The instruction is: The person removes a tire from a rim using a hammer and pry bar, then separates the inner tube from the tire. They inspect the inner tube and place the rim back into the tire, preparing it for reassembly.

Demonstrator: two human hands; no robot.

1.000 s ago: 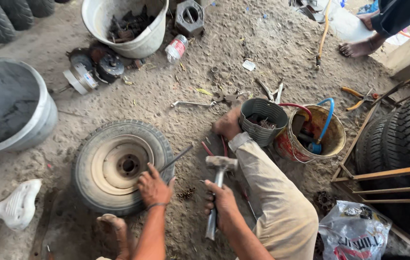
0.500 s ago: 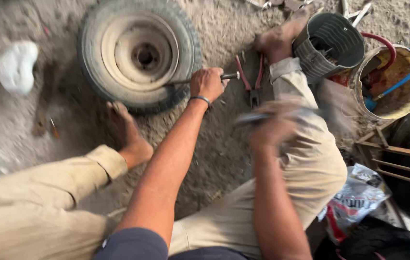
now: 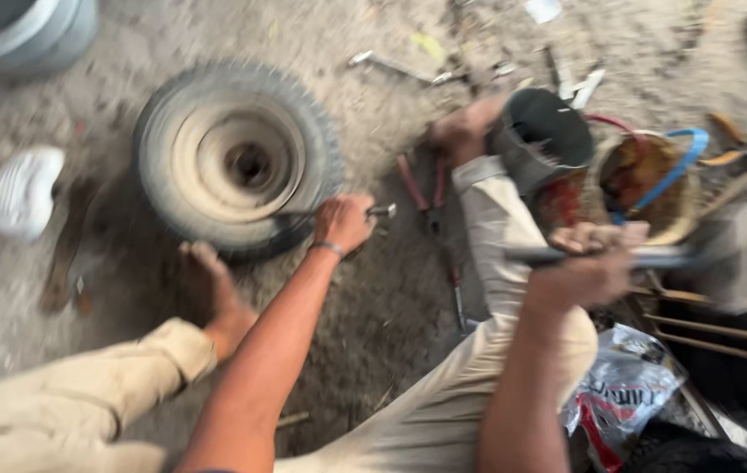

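On dirt floor [image 3: 373,333]: left hand [image 3: 343,223] pinching metal rod [image 3: 380,210] at tyre [image 3: 237,158]; right hand [image 3: 588,267] clenched round hammer [image 3: 706,254]; crumpled black-and-white bag [image 3: 627,394] near right.

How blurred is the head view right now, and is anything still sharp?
Head view: motion blur throughout; the raised right hand and its grey metal hammer smear most, the small grey rubber-tyred wheel is streaked, the left hand on a thin metal rod clearer; even daylight, no glare.
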